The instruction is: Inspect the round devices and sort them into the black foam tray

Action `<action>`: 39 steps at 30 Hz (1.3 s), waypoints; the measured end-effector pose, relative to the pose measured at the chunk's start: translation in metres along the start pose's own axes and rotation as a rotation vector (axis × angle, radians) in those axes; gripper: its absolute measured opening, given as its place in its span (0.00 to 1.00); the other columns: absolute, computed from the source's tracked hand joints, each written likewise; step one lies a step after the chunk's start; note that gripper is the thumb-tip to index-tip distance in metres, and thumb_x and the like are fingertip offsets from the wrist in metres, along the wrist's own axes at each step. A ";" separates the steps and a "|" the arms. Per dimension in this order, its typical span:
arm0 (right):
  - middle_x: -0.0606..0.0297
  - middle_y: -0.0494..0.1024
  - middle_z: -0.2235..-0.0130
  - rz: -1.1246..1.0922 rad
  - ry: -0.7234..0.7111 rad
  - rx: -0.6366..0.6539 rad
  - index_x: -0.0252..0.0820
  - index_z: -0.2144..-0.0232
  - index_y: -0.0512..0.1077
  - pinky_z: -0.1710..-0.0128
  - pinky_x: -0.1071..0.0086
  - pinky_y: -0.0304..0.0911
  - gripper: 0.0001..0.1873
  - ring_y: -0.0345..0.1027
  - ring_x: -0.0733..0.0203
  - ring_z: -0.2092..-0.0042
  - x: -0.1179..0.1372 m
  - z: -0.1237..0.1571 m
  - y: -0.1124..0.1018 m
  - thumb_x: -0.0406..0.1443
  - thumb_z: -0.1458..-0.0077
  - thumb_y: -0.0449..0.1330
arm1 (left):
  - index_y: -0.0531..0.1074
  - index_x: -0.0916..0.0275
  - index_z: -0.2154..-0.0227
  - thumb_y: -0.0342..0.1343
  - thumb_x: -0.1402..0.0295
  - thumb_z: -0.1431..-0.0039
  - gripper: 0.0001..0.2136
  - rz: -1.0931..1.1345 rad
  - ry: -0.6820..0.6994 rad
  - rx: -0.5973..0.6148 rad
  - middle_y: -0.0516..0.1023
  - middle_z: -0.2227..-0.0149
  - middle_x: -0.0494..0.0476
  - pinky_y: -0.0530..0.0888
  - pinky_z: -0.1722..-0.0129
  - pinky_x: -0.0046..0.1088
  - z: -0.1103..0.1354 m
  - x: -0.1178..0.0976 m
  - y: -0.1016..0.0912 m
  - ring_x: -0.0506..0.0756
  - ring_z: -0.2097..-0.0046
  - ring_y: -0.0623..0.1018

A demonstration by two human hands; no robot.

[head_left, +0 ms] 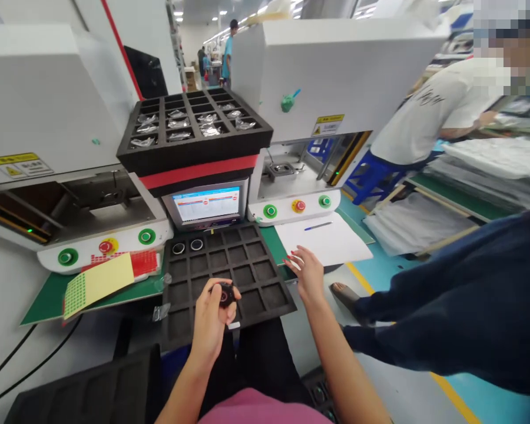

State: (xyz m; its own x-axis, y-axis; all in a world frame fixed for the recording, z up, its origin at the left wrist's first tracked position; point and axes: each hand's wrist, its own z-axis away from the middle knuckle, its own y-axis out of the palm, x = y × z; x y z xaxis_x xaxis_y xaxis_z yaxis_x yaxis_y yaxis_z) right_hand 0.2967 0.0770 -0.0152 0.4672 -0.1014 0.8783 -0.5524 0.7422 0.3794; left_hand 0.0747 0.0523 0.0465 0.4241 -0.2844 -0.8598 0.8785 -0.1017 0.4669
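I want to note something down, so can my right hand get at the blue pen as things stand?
Probably yes: your right hand looks empty and is close to the white paper, where the blue pen lies uncovered, with nothing visibly blocking the way.

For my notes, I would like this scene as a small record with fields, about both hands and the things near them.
Left hand: holds a small, round black device
Right hand: fingers parted, near a white paper sheet; contact unclear
On the paper: a slim blue pen
In front: black foam tray with square compartments
In its far row: two dark round pieces with pale rims
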 end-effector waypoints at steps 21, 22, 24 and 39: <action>0.59 0.81 0.62 -0.111 0.071 0.443 0.40 0.68 0.77 0.85 0.80 0.54 0.14 0.68 0.68 0.75 -0.001 0.108 0.061 0.41 0.57 0.68 | 0.73 0.67 0.53 0.51 0.67 0.35 0.12 -0.562 0.259 0.148 0.77 0.73 0.53 0.72 0.67 0.26 -0.015 0.016 0.018 0.52 0.72 0.76; 0.60 0.81 0.60 -0.134 0.069 0.439 0.41 0.69 0.77 0.80 0.78 0.62 0.13 0.74 0.63 0.69 -0.001 0.108 0.061 0.41 0.58 0.69 | 0.73 0.67 0.53 0.49 0.67 0.33 0.13 -0.615 0.295 0.167 0.78 0.71 0.54 0.72 0.67 0.27 -0.013 0.015 0.019 0.53 0.71 0.78; 0.62 0.80 0.57 -0.177 0.064 0.426 0.42 0.70 0.75 0.67 0.71 0.73 0.12 0.77 0.57 0.58 -0.001 0.110 0.061 0.40 0.58 0.69 | 0.73 0.66 0.53 0.48 0.68 0.32 0.12 -0.689 0.374 0.196 0.81 0.64 0.58 0.75 0.64 0.28 -0.011 0.013 0.020 0.55 0.66 0.81; 0.69 0.73 0.64 -0.374 0.075 0.491 0.44 0.73 0.73 0.56 0.55 0.77 0.07 0.71 0.63 0.66 0.016 0.122 0.062 0.37 0.58 0.65 | 0.70 0.67 0.47 0.46 0.74 0.29 0.13 -0.957 1.019 0.234 0.81 0.51 0.65 0.77 0.47 0.29 -0.016 0.021 0.020 0.55 0.49 0.81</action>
State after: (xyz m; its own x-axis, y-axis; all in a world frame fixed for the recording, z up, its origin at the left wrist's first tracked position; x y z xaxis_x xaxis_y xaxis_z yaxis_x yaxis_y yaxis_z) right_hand 0.1858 0.0405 0.0576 0.7277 -0.2360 0.6440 -0.5867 0.2723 0.7627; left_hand 0.1048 0.0592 0.0350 -0.2460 0.7746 -0.5826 0.8993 -0.0418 -0.4353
